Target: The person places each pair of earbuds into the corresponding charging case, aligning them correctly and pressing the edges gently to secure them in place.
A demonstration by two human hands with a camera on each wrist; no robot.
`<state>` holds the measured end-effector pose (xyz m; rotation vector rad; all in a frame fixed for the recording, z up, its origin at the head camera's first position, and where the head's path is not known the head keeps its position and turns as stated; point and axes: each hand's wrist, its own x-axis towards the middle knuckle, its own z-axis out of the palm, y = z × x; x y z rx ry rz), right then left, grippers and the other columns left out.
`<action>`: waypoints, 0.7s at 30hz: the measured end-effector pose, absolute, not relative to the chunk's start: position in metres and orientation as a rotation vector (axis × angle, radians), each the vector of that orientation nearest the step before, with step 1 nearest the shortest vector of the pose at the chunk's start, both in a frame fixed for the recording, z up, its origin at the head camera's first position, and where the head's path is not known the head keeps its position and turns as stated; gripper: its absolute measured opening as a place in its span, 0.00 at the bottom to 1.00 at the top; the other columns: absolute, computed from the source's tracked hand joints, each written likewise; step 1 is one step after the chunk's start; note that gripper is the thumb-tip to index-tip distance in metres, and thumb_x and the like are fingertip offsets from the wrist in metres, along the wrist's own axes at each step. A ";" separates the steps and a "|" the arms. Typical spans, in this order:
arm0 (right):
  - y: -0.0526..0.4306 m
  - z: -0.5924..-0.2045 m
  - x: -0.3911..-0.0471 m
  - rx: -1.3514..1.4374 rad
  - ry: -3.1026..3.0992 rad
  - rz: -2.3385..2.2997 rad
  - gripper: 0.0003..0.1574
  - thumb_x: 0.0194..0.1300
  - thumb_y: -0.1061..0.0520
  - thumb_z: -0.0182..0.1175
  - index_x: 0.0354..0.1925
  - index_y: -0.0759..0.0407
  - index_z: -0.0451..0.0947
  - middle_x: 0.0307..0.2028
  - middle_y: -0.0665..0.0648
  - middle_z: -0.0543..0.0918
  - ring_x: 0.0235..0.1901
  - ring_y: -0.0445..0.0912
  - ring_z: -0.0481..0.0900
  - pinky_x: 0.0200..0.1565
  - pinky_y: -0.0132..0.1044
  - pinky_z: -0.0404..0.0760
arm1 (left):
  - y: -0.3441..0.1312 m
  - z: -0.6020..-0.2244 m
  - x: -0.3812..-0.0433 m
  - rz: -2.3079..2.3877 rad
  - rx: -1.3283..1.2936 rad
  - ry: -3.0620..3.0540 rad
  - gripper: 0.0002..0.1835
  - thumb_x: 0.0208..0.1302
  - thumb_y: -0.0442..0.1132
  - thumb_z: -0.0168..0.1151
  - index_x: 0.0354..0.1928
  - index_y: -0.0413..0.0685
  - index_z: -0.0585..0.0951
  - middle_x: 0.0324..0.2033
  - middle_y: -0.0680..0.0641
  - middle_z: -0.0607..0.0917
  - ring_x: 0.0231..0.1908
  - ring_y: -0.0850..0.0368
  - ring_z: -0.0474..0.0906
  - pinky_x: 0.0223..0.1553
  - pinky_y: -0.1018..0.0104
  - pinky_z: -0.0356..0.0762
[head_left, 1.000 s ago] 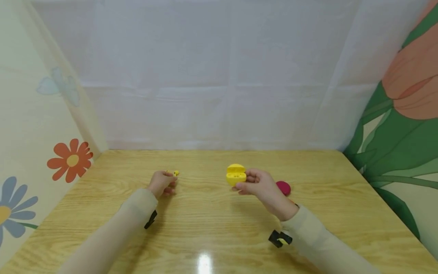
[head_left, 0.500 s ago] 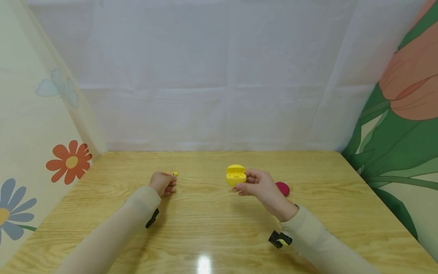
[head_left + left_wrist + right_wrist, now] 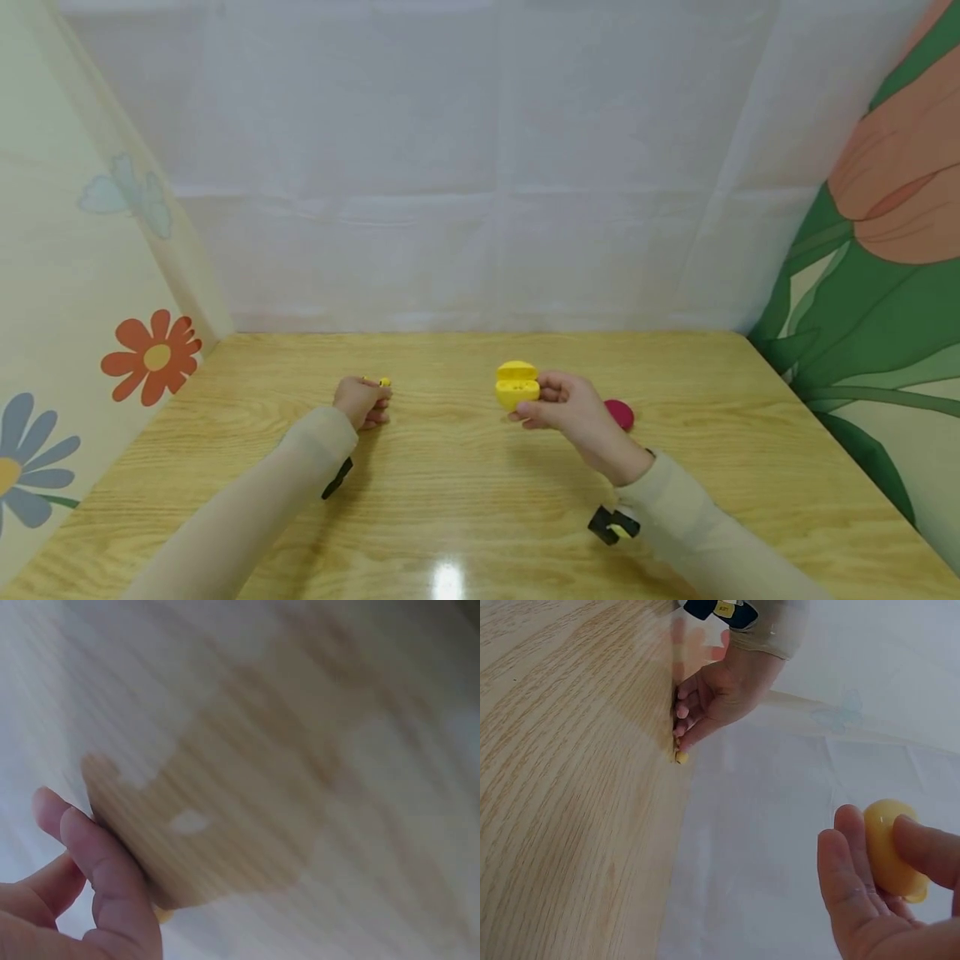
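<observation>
My right hand [image 3: 573, 417] holds a yellow earbud charging case [image 3: 517, 395] above the table, its lid raised and its inside facing me. In the right wrist view the case [image 3: 891, 851] shows its rounded outside between thumb and fingers. Farther left, my left hand [image 3: 362, 402] is low at the tabletop, thumb and forefinger pinching a small yellow earbud [image 3: 385, 382] whose stem is hidden by the fingertips. A second small yellow piece [image 3: 365, 379] peeks out just behind that hand. In the left wrist view, the left fingers [image 3: 112, 877] largely cover a bit of yellow.
A round magenta object [image 3: 619, 414] lies on the wooden table [image 3: 465, 483] behind the right wrist. White cloth [image 3: 480, 167] hangs along the far edge. Flower-printed panels stand on the left [image 3: 45, 275] and right [image 3: 892, 317]. Both wrists carry small black devices.
My left fingertips have come over the earbud's stem, which showed a second ago, and the hand has shifted slightly right. The right hand keeps the opened case in place.
</observation>
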<state>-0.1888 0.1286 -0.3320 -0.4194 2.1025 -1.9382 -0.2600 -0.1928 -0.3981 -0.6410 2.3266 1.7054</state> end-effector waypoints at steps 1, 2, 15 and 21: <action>0.129 -0.332 -0.189 -0.422 2.101 -1.940 0.22 0.66 0.64 0.62 0.54 0.78 0.70 0.44 0.65 0.83 0.43 0.56 0.83 0.46 0.45 0.82 | -0.193 -0.398 -0.260 1.704 -0.640 2.326 0.17 0.65 0.33 0.60 0.52 0.34 0.68 0.20 0.53 0.79 0.15 0.63 0.77 0.19 0.70 0.74; 0.129 -0.332 -0.189 -0.424 2.100 -1.940 0.22 0.66 0.64 0.62 0.54 0.77 0.70 0.44 0.65 0.83 0.43 0.56 0.84 0.46 0.45 0.81 | -0.193 -0.399 -0.260 1.703 -0.639 2.326 0.17 0.66 0.33 0.60 0.52 0.34 0.68 0.20 0.53 0.79 0.15 0.63 0.77 0.19 0.70 0.73; 0.129 -0.334 -0.187 -0.412 2.098 -1.945 0.23 0.66 0.64 0.62 0.54 0.77 0.70 0.44 0.64 0.83 0.43 0.57 0.83 0.45 0.42 0.82 | -0.195 -0.396 -0.257 1.783 -0.591 2.233 0.07 0.67 0.34 0.58 0.41 0.36 0.75 0.16 0.55 0.79 0.14 0.64 0.77 0.18 0.72 0.73; 0.129 -0.333 -0.187 -0.421 2.092 -1.949 0.23 0.67 0.64 0.61 0.55 0.78 0.69 0.43 0.63 0.83 0.43 0.56 0.83 0.46 0.42 0.82 | -0.199 -0.382 -0.250 1.908 -0.533 2.139 0.10 0.69 0.33 0.56 0.47 0.33 0.72 0.22 0.52 0.78 0.16 0.62 0.76 0.19 0.72 0.75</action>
